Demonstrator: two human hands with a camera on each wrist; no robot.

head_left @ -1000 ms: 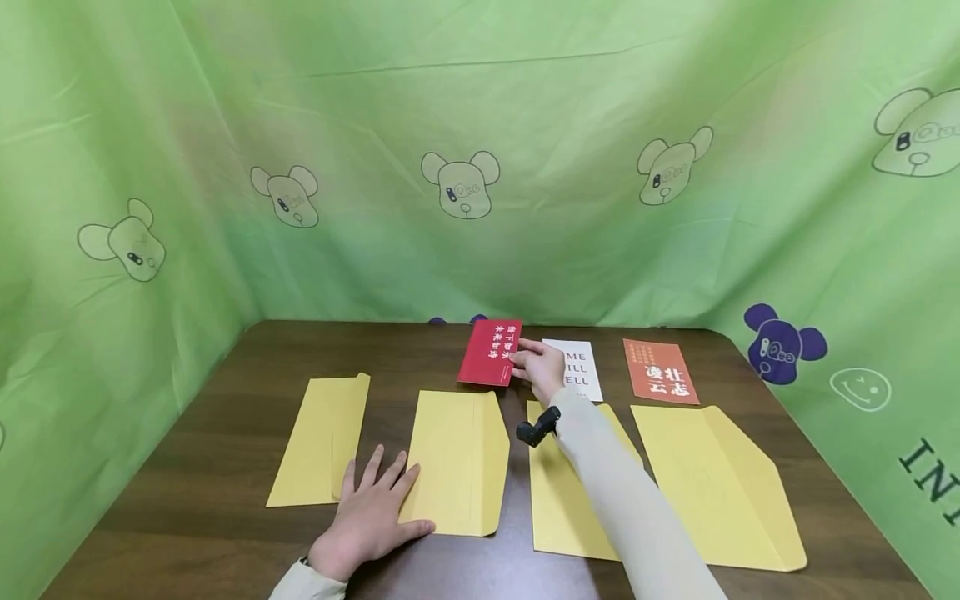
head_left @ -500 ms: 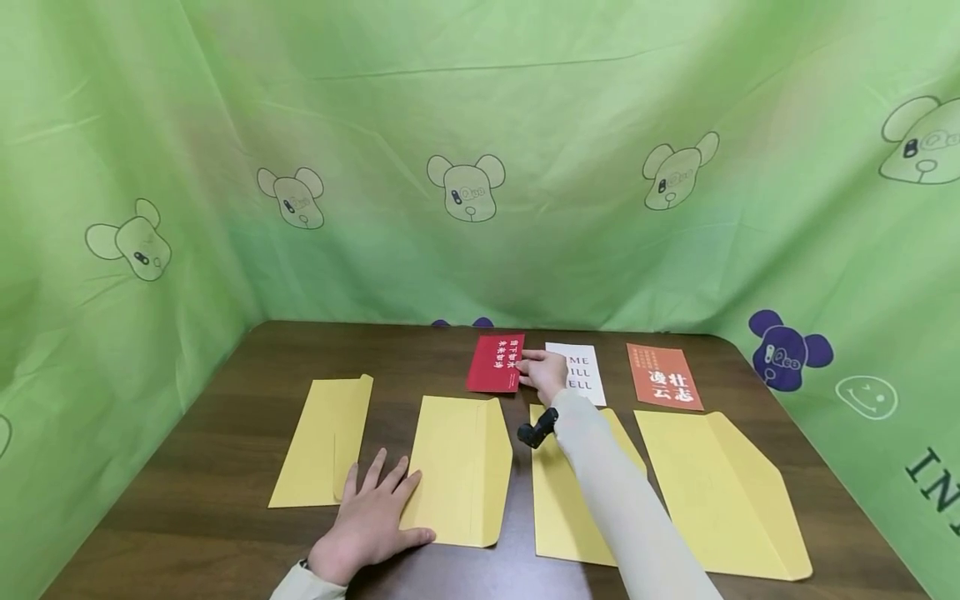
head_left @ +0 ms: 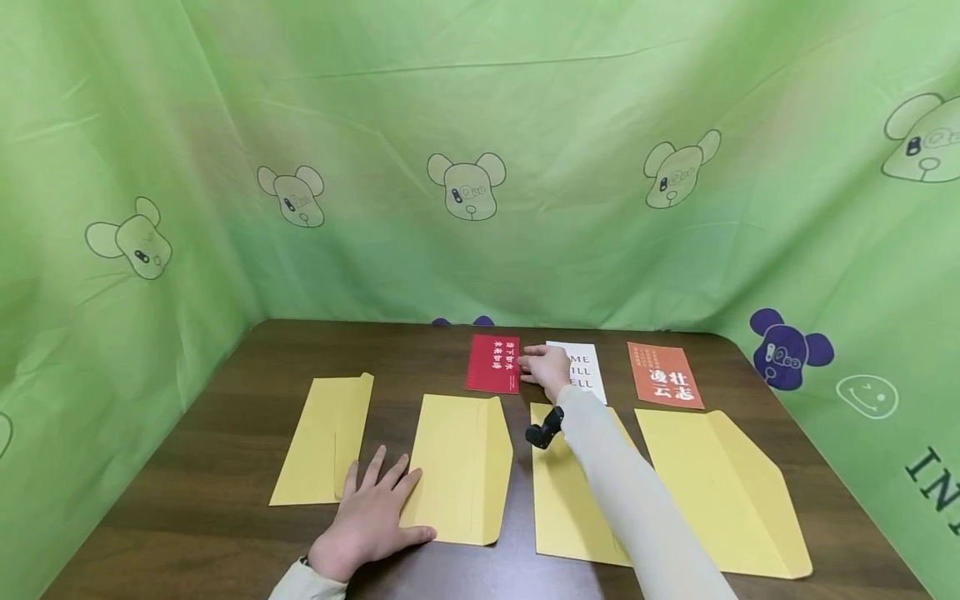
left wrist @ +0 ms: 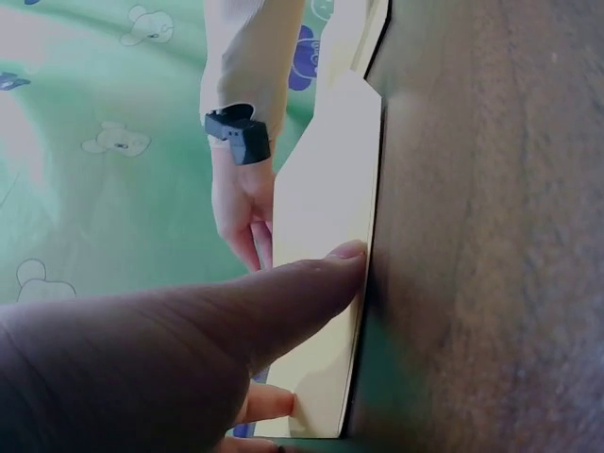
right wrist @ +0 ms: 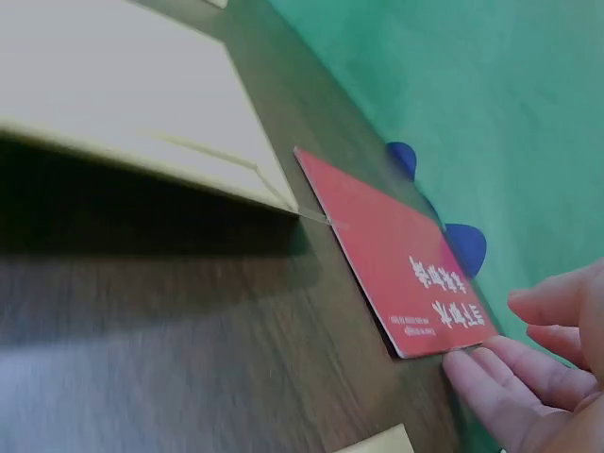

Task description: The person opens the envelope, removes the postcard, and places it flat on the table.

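My left hand [head_left: 371, 521] lies spread at the left edge of a yellow envelope [head_left: 450, 467], its thumb [left wrist: 311, 283] along the near edge. A red card [head_left: 491, 364] with white characters rests flat on the table behind that envelope. Beside the card's right edge is my right hand [head_left: 546, 368], with fingertips [right wrist: 472, 368] right at the edge and the fingers loosely bent. Part of a white card [head_left: 588, 375] with dark letters is hidden by this hand. An orange card [head_left: 663, 375] sits farther right.
Three more yellow envelopes lie about: a narrow one [head_left: 318, 442] at left, one [head_left: 570, 500] partly under the right sleeve, and one [head_left: 727, 500] at right. Green printed cloth [head_left: 375, 250] stands behind the dark wooden table [head_left: 187, 500].
The red card has come down flat onto the table and turned slightly straighter. My right fingers have drawn off it to its right edge. My left hand stays in place.
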